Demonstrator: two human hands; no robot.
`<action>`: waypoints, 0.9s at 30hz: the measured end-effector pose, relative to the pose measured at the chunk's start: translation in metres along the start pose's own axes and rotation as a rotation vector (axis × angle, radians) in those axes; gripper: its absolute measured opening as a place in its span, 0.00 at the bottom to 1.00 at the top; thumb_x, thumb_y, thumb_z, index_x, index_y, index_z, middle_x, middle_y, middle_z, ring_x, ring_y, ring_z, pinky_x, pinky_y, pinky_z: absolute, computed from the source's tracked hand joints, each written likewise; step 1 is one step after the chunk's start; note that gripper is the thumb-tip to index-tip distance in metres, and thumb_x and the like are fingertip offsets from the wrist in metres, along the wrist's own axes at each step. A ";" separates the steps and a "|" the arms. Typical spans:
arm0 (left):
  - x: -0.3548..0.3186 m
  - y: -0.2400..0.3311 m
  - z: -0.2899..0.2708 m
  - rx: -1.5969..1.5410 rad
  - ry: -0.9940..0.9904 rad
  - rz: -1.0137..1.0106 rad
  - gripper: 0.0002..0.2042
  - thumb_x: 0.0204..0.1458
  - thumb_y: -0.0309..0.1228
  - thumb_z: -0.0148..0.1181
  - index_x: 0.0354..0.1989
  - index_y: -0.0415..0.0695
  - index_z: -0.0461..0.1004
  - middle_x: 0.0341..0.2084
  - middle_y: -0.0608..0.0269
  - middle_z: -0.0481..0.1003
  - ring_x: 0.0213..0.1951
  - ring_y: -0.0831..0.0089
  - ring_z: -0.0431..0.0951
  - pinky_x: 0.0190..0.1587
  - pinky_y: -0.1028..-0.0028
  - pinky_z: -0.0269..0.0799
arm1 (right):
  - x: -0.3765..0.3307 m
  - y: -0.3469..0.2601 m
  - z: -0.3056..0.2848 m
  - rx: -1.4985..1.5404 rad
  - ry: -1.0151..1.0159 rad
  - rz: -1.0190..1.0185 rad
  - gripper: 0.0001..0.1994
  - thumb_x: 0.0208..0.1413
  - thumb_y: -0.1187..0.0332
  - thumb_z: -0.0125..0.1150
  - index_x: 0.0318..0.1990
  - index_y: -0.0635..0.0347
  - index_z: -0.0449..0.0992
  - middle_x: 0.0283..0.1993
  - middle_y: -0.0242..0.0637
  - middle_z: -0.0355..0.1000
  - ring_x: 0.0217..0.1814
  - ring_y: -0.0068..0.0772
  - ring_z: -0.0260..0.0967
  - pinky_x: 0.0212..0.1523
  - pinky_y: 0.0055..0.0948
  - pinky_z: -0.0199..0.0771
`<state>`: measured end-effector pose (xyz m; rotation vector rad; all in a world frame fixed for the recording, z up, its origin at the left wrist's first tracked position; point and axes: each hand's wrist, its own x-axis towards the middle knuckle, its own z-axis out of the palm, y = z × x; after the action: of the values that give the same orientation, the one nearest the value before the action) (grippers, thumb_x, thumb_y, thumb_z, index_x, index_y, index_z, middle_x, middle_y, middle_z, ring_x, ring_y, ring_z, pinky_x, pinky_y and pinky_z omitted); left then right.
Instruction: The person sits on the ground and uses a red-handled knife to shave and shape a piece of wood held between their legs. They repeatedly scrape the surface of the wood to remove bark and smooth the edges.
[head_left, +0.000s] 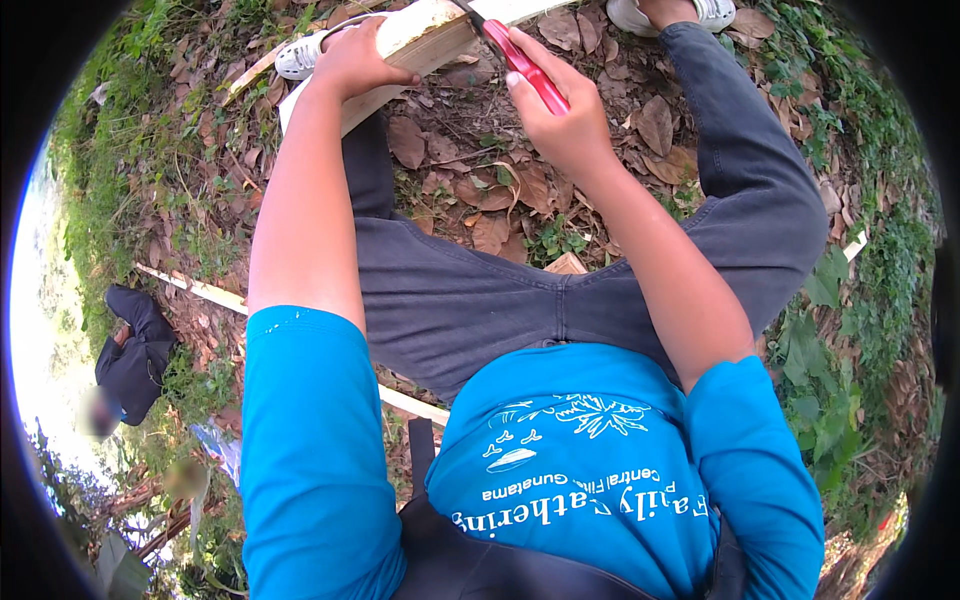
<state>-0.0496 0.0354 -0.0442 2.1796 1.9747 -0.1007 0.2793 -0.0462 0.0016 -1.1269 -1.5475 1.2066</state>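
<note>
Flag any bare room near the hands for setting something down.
Free, though leafy: the leaf-littered ground between the legs of the dark grey trousers, below the timber, except a wood piece by the crotch. Second leafy patch: between right hand and right shin. Crowded: along the timber, with left hand and red-handled tool.

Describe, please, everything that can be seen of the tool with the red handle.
The tool has a glossy red handle, plastic by its look, with pale streaks that may be reflections. A thin, dark, metal-looking part extends from its front end and leaves the picture at the upper edge, so its tip is hidden. It slants up and to the left, beside or over the pale wood; contact there is unclear. The right hand grips the handle.
</note>
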 end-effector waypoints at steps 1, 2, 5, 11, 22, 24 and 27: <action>0.003 0.003 -0.002 0.008 -0.003 -0.001 0.60 0.28 0.66 0.81 0.74 0.50 0.66 0.64 0.52 0.77 0.66 0.53 0.75 0.70 0.55 0.69 | -0.020 -0.008 -0.014 0.015 -0.017 0.032 0.25 0.67 0.71 0.62 0.72 0.61 0.72 0.60 0.41 0.81 0.52 0.24 0.77 0.57 0.25 0.74; 0.006 0.007 -0.003 0.017 -0.007 -0.004 0.60 0.28 0.66 0.81 0.74 0.50 0.66 0.64 0.52 0.77 0.66 0.53 0.76 0.70 0.55 0.69 | -0.039 -0.016 -0.028 0.008 -0.015 0.026 0.26 0.67 0.72 0.61 0.72 0.59 0.72 0.60 0.43 0.81 0.53 0.26 0.78 0.57 0.26 0.76; 0.003 0.004 -0.003 0.022 -0.032 -0.033 0.60 0.28 0.66 0.80 0.75 0.51 0.66 0.64 0.52 0.77 0.65 0.53 0.77 0.69 0.56 0.69 | -0.089 -0.049 -0.060 -0.030 -0.043 0.059 0.26 0.67 0.74 0.60 0.73 0.59 0.71 0.62 0.45 0.79 0.57 0.28 0.78 0.60 0.28 0.75; -0.001 0.001 -0.004 0.010 0.120 0.030 0.56 0.28 0.61 0.82 0.65 0.34 0.72 0.61 0.40 0.76 0.65 0.48 0.74 0.69 0.53 0.67 | -0.110 -0.073 -0.081 0.051 -0.031 0.218 0.26 0.68 0.76 0.61 0.73 0.65 0.70 0.66 0.46 0.76 0.64 0.29 0.74 0.65 0.28 0.70; -0.002 0.028 -0.021 -0.099 0.042 0.019 0.56 0.24 0.53 0.85 0.66 0.35 0.70 0.59 0.37 0.74 0.63 0.43 0.73 0.68 0.55 0.68 | 0.119 0.066 0.047 0.578 0.018 0.018 0.23 0.68 0.78 0.57 0.69 0.78 0.68 0.65 0.51 0.76 0.67 0.33 0.74 0.67 0.26 0.73; 0.000 0.017 -0.019 -0.112 0.001 0.006 0.56 0.24 0.54 0.85 0.66 0.35 0.70 0.60 0.37 0.74 0.64 0.43 0.73 0.69 0.55 0.68 | 0.106 0.070 0.049 0.625 0.060 -0.094 0.22 0.68 0.78 0.58 0.68 0.78 0.70 0.64 0.51 0.77 0.66 0.33 0.75 0.65 0.26 0.74; 0.005 0.012 -0.021 -0.151 -0.076 -0.021 0.57 0.24 0.56 0.85 0.66 0.36 0.70 0.61 0.37 0.74 0.65 0.44 0.72 0.69 0.55 0.68 | 0.057 0.037 0.025 0.330 -0.014 -0.116 0.22 0.68 0.78 0.57 0.67 0.78 0.70 0.64 0.51 0.77 0.65 0.33 0.76 0.65 0.26 0.74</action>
<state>-0.0388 0.0434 -0.0229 2.0306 1.8990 -0.0353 0.2472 0.0079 -0.0337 -0.8041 -1.3424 1.3338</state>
